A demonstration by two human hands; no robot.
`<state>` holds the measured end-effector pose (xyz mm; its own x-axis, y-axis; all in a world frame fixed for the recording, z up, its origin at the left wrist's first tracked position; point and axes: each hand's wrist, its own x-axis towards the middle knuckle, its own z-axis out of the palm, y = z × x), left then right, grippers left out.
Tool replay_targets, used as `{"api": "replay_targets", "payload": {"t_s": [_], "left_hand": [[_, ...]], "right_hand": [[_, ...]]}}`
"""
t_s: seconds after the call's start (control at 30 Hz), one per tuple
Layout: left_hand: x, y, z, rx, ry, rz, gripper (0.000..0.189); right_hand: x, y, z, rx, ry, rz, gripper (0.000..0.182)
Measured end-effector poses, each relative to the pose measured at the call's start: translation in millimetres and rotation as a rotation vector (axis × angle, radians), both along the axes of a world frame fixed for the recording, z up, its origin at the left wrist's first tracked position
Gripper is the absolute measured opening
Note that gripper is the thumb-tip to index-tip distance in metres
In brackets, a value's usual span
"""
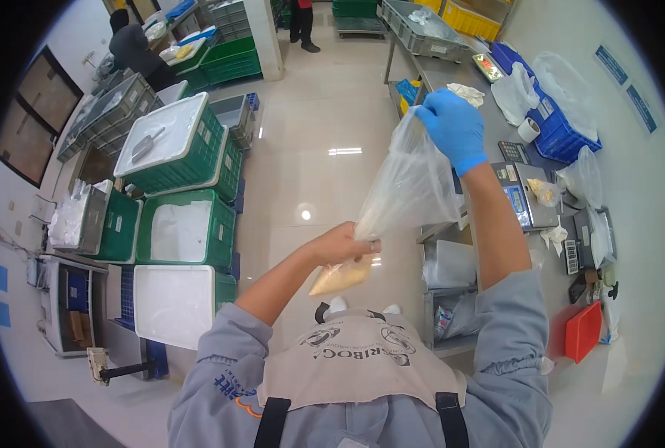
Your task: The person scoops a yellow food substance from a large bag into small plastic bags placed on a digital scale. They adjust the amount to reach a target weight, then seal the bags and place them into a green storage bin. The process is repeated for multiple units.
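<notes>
A clear plastic bag [405, 179] hangs in front of me, with pale yellow powder or crumbs [341, 277] gathered in its lower corner. My left hand [341, 245], bare, is closed around the bag just above the yellow contents. Higher up and to the right, my right hand [452, 126] wears a blue glove and pinches the bag's top edge. Between the two hands the plastic is stretched at a slant, over the tiled floor. The exact layering of the plastic inside my left fist is hidden.
On the steel table [556, 313] at right stand a digital scale [526, 193] bearing a small bag, a calculator [513, 152], a blue crate [568, 131] and a red tray [583, 331]. Green crates [187, 162] line the left, one topped by a metal scoop [146, 144]. Two people are farther off.
</notes>
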<state>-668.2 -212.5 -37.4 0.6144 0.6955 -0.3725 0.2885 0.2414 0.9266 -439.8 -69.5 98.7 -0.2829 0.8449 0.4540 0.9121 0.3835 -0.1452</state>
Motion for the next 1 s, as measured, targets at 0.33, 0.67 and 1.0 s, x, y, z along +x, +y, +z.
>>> {"api": "replay_targets", "payload": {"t_s": [0.33, 0.67, 1.0], "left_hand": [[-68, 0, -70, 0.095, -0.09, 0.053, 0.03], [-40, 18, -8, 0.187, -0.244, 0.513, 0.021], [-11, -6, -98, -0.041, -0.202, 0.884, 0.025]], "right_hand": [[23, -83, -169, -0.397, -0.322, 0.29, 0.021], [-77, -157, -177, -0.703, 0.816, 0.698, 0.024], [-96, -147, -201, -0.181, 0.45, 0.349, 0.049]]}}
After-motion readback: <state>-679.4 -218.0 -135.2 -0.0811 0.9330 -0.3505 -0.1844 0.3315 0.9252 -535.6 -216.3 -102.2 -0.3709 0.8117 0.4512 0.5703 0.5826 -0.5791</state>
